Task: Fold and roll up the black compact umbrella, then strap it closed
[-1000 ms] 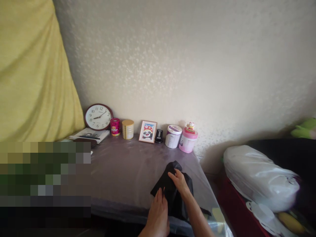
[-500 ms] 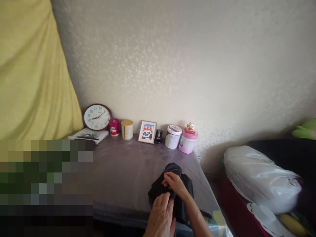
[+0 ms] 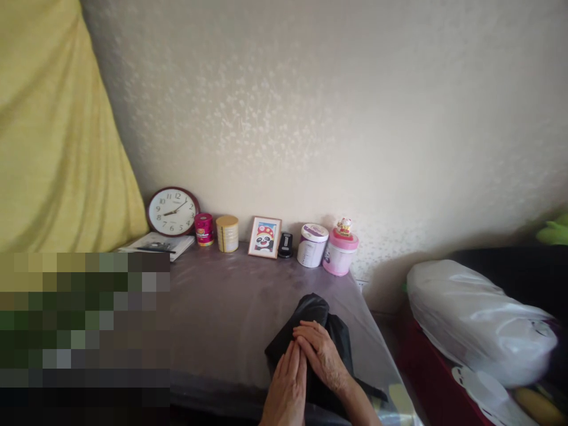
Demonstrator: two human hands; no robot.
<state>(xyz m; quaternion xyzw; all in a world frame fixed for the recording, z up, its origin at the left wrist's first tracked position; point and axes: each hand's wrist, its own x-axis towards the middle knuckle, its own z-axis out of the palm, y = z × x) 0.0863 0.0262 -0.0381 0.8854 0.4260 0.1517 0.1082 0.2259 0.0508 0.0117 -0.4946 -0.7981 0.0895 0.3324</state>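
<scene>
A folded piece of black, slightly shiny fabric (image 3: 312, 306) lies near the front right of the table; its exact kind cannot be made out. My left hand (image 3: 287, 378) rests on it from the front, palm down with the fingers stretched forward. From the right, my right hand (image 3: 323, 356) lies flat across the fabric, its fingers angled to the left and touching the left fingertips. Both hands hide the middle of the bundle. A thin dark strip (image 3: 371, 389) sticks out from it toward the table's right edge.
Along the back of the covered table (image 3: 222, 319) stand a clock (image 3: 173, 211), a pink can (image 3: 204, 229), a yellow can (image 3: 228, 234), a panda picture (image 3: 265, 236), a white tin (image 3: 313, 245) and a pink tin (image 3: 340, 260). A white plastic bag (image 3: 479, 319) sits right. Blurred blocks cover the lower left.
My right hand has gone from lightly curled above the fabric to flattened on it, slightly nearer to me. My left hand has stayed on the fabric, its fingers straighter.
</scene>
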